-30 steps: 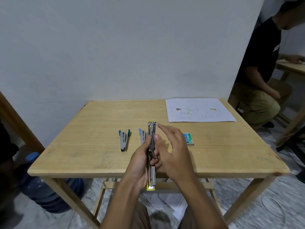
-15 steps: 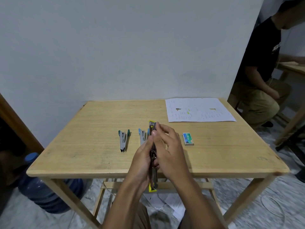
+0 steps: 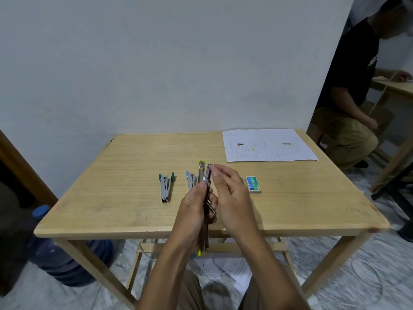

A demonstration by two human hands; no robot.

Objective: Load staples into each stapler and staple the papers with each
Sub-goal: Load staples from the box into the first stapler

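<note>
My left hand (image 3: 194, 211) grips a yellow stapler (image 3: 205, 238) that is swung open lengthwise above the table's near edge. My right hand (image 3: 230, 195) pinches the far end of its metal magazine with thumb and fingertips. A green stapler (image 3: 165, 186) lies on the wooden table (image 3: 125, 175) to the left. A blue stapler (image 3: 190, 180) lies just behind my left hand, partly hidden. A small staple box (image 3: 253, 184) sits to the right of my hands. The papers (image 3: 268, 145) lie flat at the far right corner.
A white wall runs along the table's far edge. A blue water jug (image 3: 64, 260) stands on the floor at the left. A seated person (image 3: 353, 90) is at another table on the right. Loose paper sheets (image 3: 228, 269) lie on the floor under the table.
My right hand went from spread over the stapler to pinching the far end of its magazine. The staple box, earlier half hidden by that hand, now shows fully.
</note>
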